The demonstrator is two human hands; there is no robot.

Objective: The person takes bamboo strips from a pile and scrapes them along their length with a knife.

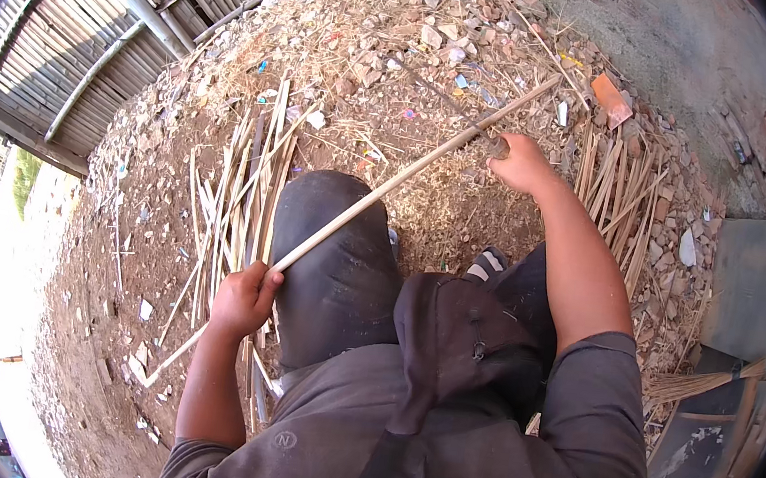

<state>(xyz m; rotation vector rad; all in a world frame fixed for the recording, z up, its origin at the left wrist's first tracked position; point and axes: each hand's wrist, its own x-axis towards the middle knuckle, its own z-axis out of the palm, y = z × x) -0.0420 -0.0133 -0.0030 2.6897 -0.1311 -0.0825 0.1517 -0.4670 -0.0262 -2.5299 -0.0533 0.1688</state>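
Note:
A long pale bamboo strip [401, 182] runs slantwise across my lap, from low on the left to high on the right. My left hand [246, 299] is closed round its lower part, beside my left knee. Below that hand a thin pale length continues toward the ground, bent near its end. My right hand [522, 164] grips the short handle of a knife with a long, thin, dark blade [446, 101]. The blade crosses the strip near its upper end and points away to the left. My right fingertips are partly hidden behind the handle.
Bundles of split bamboo strips lie on the ground to my left [237, 194] and right [608, 184]. Ahead is rubble with litter and an orange brick [612, 102]. A bamboo fence [57, 32] stands far left, a wall [678, 55] far right. Near right are a broom-like bundle [702, 385] and grey panels [756, 282].

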